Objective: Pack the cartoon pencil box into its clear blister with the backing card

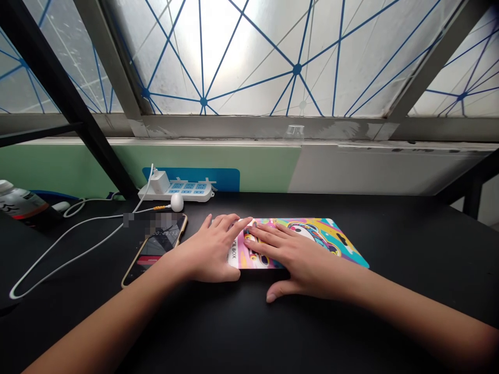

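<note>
A colourful flat box (312,228) with cartoon print and lettering that ends in "BOX" lies on the black desk (218,327). Over its left end rests my left hand (216,249), fingers stretched out and thumb along the near edge. My right hand (298,254) lies flat across the box's middle, its fingers pointing left and its thumb out over the desk. Both palms face down, and the hands cover part of the printed top. Neither one grips anything.
Left of my left hand lies a phone (159,244) with its screen lit. Behind it are a white power strip (191,191), a white round plug-like piece (176,202) and a looping white cable (50,265). A bottle (23,205) lies at far left. Black frame bars (74,104) slant up beside the window.
</note>
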`<state>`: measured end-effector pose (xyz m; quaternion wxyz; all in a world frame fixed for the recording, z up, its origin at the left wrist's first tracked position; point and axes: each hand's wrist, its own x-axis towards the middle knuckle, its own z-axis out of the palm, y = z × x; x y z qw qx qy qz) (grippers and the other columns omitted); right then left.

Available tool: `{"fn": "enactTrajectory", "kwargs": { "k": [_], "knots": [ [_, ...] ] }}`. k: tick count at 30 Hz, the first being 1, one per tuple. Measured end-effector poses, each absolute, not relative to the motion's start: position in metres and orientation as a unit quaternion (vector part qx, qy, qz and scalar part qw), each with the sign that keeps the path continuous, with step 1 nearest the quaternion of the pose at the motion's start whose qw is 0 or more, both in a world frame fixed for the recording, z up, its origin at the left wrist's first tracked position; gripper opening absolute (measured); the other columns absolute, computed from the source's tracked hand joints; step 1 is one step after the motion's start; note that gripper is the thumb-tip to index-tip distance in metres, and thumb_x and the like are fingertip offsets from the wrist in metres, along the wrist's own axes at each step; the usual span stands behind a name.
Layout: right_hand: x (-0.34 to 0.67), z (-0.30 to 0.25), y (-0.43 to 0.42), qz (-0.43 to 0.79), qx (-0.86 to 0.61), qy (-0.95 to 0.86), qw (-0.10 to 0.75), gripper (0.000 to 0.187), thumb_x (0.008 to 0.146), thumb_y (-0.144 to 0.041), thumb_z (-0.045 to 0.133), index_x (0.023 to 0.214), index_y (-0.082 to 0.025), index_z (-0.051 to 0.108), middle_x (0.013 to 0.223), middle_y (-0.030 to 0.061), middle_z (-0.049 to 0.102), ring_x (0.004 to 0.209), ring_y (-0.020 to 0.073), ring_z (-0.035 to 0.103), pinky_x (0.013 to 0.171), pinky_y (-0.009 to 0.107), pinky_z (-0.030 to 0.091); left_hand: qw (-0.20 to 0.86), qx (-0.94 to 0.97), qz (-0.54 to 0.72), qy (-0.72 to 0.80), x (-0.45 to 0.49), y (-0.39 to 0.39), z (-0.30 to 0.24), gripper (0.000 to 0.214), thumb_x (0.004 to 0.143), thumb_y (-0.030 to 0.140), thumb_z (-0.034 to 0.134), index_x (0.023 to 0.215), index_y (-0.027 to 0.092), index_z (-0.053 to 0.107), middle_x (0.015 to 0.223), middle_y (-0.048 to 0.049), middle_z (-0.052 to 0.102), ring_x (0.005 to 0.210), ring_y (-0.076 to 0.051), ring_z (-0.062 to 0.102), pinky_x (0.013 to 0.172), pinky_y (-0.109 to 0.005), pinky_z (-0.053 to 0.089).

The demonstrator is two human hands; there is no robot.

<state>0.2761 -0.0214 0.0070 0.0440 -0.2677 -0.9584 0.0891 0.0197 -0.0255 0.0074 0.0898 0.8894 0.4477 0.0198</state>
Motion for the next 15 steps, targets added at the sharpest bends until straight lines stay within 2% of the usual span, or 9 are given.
{"fn": "enactTrajectory", "kwargs": {
  "k": [5, 8, 11, 13, 15],
  "knots": [
    [0.327, 0.010, -0.024, 0.100, -0.322, -0.941, 0.013, 0.091, 0.085, -0.073, 0.061, 0.161, -0.039, 0.023, 0.168, 0.0034, 0.024, 0.154, 0.0372, 0.020, 0.121, 0.064, 0.026, 0.084, 0.886, 0.018, 0.455, 0.020, -0.025, 0.005, 0.105, 0.072, 0.043, 0.064, 0.163, 0.028, 0.014, 0.160, -0.0149, 0.037, 0.148, -0.035, 0.032, 0.120, -0.066, 0.019],
    [0.353, 0.006, -0.027, 0.080, -0.354, -0.932, 0.008, 0.088, 0.086, -0.072, 0.061, 0.160, -0.042, 0.025, 0.168, 0.0029, 0.025, 0.153, 0.0376, 0.023, 0.119, 0.066, 0.029, 0.073, 0.886, 0.013, 0.457, 0.020, -0.026, 0.006, 0.101, 0.073, 0.044, 0.064, 0.163, 0.031, 0.017, 0.161, -0.0154, 0.036, 0.149, -0.036, 0.032, 0.119, -0.068, 0.017],
    [0.355, -0.002, -0.031, 0.050, -0.368, -0.928, 0.034, 0.084, 0.085, -0.072, 0.063, 0.157, -0.037, 0.037, 0.166, 0.0072, 0.033, 0.151, 0.0393, 0.028, 0.116, 0.067, 0.034, 0.038, 0.893, 0.002, 0.448, 0.023, -0.030, 0.007, 0.094, 0.077, 0.044, 0.062, 0.161, 0.026, 0.025, 0.165, -0.0186, 0.029, 0.153, -0.038, 0.026, 0.120, -0.069, 0.011],
    [0.344, -0.008, -0.034, 0.024, -0.371, -0.926, 0.065, 0.078, 0.085, -0.069, 0.065, 0.150, -0.028, 0.049, 0.163, 0.0128, 0.039, 0.150, 0.0397, 0.032, 0.115, 0.066, 0.036, 0.020, 0.904, 0.003, 0.428, 0.028, -0.035, 0.005, 0.090, 0.080, 0.042, 0.060, 0.161, 0.018, 0.027, 0.168, -0.0203, 0.023, 0.156, -0.037, 0.018, 0.123, -0.063, 0.010],
    [0.327, -0.013, -0.037, -0.006, -0.372, -0.923, 0.093, 0.068, 0.088, -0.061, 0.067, 0.141, -0.020, 0.056, 0.159, 0.0183, 0.043, 0.149, 0.0396, 0.034, 0.116, 0.065, 0.037, 0.015, 0.910, 0.013, 0.413, 0.036, -0.040, 0.002, 0.086, 0.085, 0.039, 0.057, 0.160, 0.012, 0.027, 0.169, -0.0214, 0.020, 0.157, -0.035, 0.014, 0.125, -0.057, 0.014]
  ]
}}
